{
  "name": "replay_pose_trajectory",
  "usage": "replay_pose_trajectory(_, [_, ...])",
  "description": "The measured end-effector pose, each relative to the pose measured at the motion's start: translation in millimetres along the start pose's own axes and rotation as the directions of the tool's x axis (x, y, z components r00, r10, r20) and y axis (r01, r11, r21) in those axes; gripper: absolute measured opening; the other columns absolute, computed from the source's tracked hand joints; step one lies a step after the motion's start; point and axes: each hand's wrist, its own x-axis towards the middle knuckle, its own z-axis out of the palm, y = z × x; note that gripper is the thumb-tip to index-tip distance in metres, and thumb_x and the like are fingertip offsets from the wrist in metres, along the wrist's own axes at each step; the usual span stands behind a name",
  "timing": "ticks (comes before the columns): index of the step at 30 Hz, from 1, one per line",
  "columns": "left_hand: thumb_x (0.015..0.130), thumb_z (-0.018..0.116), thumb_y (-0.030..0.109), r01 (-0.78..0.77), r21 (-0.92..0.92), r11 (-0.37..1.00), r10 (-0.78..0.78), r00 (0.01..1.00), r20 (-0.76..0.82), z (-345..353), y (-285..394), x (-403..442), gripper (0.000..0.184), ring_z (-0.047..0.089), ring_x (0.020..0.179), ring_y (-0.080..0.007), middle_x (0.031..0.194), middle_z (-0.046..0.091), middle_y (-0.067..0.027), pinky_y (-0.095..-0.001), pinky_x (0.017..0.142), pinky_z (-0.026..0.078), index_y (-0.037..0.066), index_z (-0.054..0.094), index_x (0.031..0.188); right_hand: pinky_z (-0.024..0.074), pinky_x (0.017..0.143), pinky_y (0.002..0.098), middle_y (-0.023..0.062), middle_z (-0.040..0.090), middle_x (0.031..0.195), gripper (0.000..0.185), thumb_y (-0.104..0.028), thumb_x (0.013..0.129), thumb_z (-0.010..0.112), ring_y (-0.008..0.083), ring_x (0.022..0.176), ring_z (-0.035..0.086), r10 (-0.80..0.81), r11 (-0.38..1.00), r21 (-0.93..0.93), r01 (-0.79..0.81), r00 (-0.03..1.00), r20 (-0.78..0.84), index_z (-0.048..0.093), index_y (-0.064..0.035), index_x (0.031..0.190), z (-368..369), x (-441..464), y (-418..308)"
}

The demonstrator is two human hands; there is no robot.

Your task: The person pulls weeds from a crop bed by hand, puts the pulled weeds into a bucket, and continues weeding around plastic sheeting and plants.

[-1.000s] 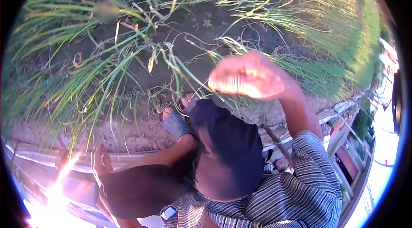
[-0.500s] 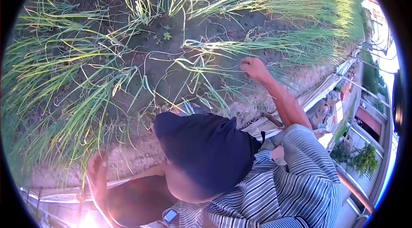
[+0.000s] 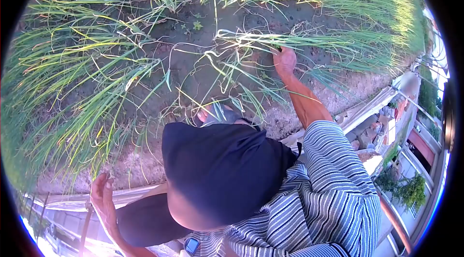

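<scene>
My right hand (image 3: 285,61) reaches into a clump of long, thin green leaves, which look like onion plants (image 3: 251,39). Its fingers are curled closed at the underside of the leaves, with the tips partly hidden; what they hold cannot be made out. At the lower left, my left hand (image 3: 102,193) is raised near the bed's edge beside drooping leaves (image 3: 92,146). Its fingers are loosely bent and apart, and nothing clear shows in them. Between the arms, a large dark navy cloth shape (image 3: 222,175) covers the middle of the view.
Dark bare soil (image 3: 193,66) shows between the plants, with a small broad-leaved plant (image 3: 197,25) in it. A pale sheet border (image 3: 369,104) runs along the bed. Stones and rubble (image 3: 374,133) lie beyond it, and a bush (image 3: 411,191) stands farther right.
My right hand has moved up to the leaf clump, its fingers now among the leaves. My left hand sits slightly lower and further left. The whole view has shifted a little.
</scene>
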Motion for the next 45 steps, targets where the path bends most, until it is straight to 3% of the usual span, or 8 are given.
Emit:
replay_pose_trajectory(5, [0.094, 0.066, 0.032, -0.011, 0.072, 0.997, 0.014, 0.999, -0.035, 0, 0, -1, 0.05, 0.062, 0.11, -0.0237, 0.122, 0.064, -0.0163, -0.0378, 0.1, 0.045, -0.004, 0.057, 0.127, 0.0513, 0.079, 0.0443, 0.0174, 0.069, 0.099, 0.031, -0.03, 0.084, 0.071, 0.0382, 0.09, 0.065, -0.076, 0.997, 0.001, 0.076, 0.996, -0.051, 0.072, -0.0103, 0.107, 6, 9, 5])
replay_pose_trajectory(10, [0.094, 0.065, 0.031, 0.001, 0.076, 0.997, 0.006, 0.995, -0.095, 4, 7, -6, 0.046, 0.062, 0.107, -0.0206, 0.12, 0.066, -0.0135, -0.036, 0.102, 0.043, -0.001, 0.059, 0.126, 0.0498, 0.057, 0.0295, 0.0043, 0.067, 0.074, 0.02, -0.02, 0.084, 0.065, 0.0116, 0.062, 0.062, 0.312, 0.735, 0.585, -0.343, 0.937, 0.156, 0.071, -0.0028, 0.092, -11, 6, -1])
replay_pose_trajectory(17, [0.093, 0.064, 0.029, 0.023, 0.15, 0.988, -0.02, 1.0, -0.018, 10, 25, -3, 0.044, 0.061, 0.107, -0.0212, 0.116, 0.067, -0.0142, -0.0361, 0.101, 0.042, -0.002, 0.06, 0.124, 0.0533, 0.066, 0.0337, 0.0101, 0.069, 0.077, 0.031, -0.015, 0.079, 0.063, 0.0186, 0.071, 0.068, -0.076, 0.979, 0.188, -0.085, 0.696, 0.714, 0.067, -0.007, 0.109, -51, -24, 13])
replay_pose_trajectory(21, [0.094, 0.063, 0.03, 0.026, 0.137, 0.99, -0.03, 0.999, 0.024, 7, 25, -3, 0.047, 0.06, 0.109, -0.0226, 0.118, 0.065, -0.015, -0.0372, 0.102, 0.041, -0.003, 0.058, 0.126, 0.0522, 0.084, 0.0356, 0.0125, 0.072, 0.091, 0.031, -0.018, 0.08, 0.063, 0.0257, 0.088, 0.068, -0.396, 0.917, 0.306, 0.256, 0.682, 0.615, 0.071, -0.0072, 0.108, -36, -33, 15])
replay_pose_trajectory(24, [0.094, 0.062, 0.029, 0.024, 0.082, 0.996, -0.026, 0.999, 0.028, 8, 24, -5, 0.047, 0.06, 0.11, -0.0236, 0.121, 0.064, -0.0153, -0.0385, 0.102, 0.041, -0.003, 0.056, 0.128, 0.0531, 0.079, 0.0369, 0.0131, 0.071, 0.089, 0.031, -0.022, 0.078, 0.066, 0.0276, 0.083, 0.068, -0.276, 0.944, 0.323, 0.067, 0.698, 0.661, 0.071, -0.0071, 0.105, -30, -33, 12])
replay_pose_trajectory(27, [0.094, 0.062, 0.029, 0.045, 0.045, 0.998, -0.045, 0.999, -0.003, 11, 24, -10, 0.047, 0.06, 0.111, -0.0243, 0.123, 0.063, -0.0149, -0.0397, 0.102, 0.041, -0.002, 0.056, 0.129, 0.0537, 0.075, 0.0385, 0.014, 0.071, 0.087, 0.03, -0.027, 0.077, 0.07, 0.0297, 0.08, 0.069, 0.2, 0.802, 0.205, -0.561, 0.576, 0.792, 0.073, -0.0065, 0.099, -28, -29, 8])
replay_pose_trajectory(32, [0.093, 0.062, 0.029, 0.056, 0.053, 0.997, -0.055, 0.998, -0.018, 11, 21, -11, 0.048, 0.059, 0.111, -0.0238, 0.124, 0.062, -0.0143, -0.0399, 0.103, 0.041, -0.002, 0.055, 0.129, 0.0543, 0.074, 0.0462, 0.0129, 0.072, 0.086, 0.032, -0.04, 0.074, 0.072, 0.0358, 0.081, 0.069, -0.151, 0.974, -0.025, 0.223, 0.732, 0.665, 0.075, -0.0133, 0.091, -43, -40, -12])
replay_pose_trajectory(45, [0.092, 0.065, 0.029, 0.1, -0.004, 0.995, -0.1, 0.995, 0.012, 6, 19, -14, 0.05, 0.057, 0.113, -0.0243, 0.127, 0.059, -0.0151, -0.0399, 0.101, 0.043, -0.002, 0.054, 0.13, 0.0536, 0.077, 0.0504, 0.0225, 0.065, 0.101, 0.025, -0.024, 0.087, 0.057, 0.0399, 0.091, 0.066, -0.322, 0.845, -0.179, 0.505, 0.746, 0.584, 0.061, -0.0034, 0.102, -29, -45, 0])
